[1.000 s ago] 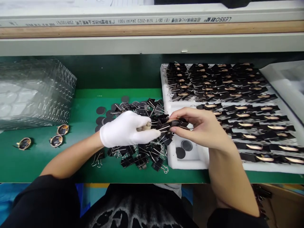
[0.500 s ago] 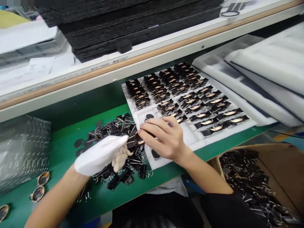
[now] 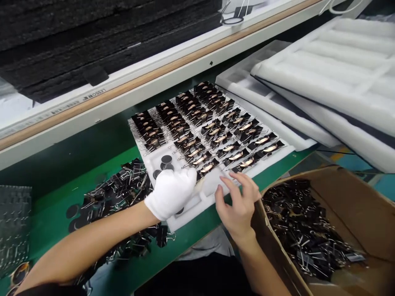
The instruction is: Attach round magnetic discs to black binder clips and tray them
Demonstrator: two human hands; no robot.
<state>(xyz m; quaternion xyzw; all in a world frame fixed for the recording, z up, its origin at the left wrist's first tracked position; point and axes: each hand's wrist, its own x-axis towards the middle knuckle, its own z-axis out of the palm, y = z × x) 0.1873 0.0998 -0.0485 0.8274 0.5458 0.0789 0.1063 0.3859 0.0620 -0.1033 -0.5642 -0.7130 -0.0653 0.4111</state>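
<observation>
My left hand [image 3: 171, 191], in a white glove, rests on the front left part of a white foam tray [image 3: 202, 197]. Its fingers are curled together beside the nearest clipped piece, and what they hold is hidden. My bare right hand [image 3: 237, 201] hovers over the tray's front edge with fingers spread and nothing in it. Rows of black binder clips on tan pieces [image 3: 210, 131] fill most of the tray. A few dark discs [image 3: 166, 159] lie in the tray's left pockets. A pile of loose binder clips [image 3: 114, 193] lies on the green mat to the left.
A cardboard box [image 3: 354, 205] holding many binder clips stands at the lower right, below the bench edge. Stacked white foam trays [image 3: 324, 70] lie at the right. A clear plastic stack [image 3: 14, 222] sits at the far left. A shelf rail [image 3: 123, 88] overhangs the back.
The view has swung right and down. Both hands moved from the clip pile onto the tray; my right hand let go and spread open at the tray's front edge.
</observation>
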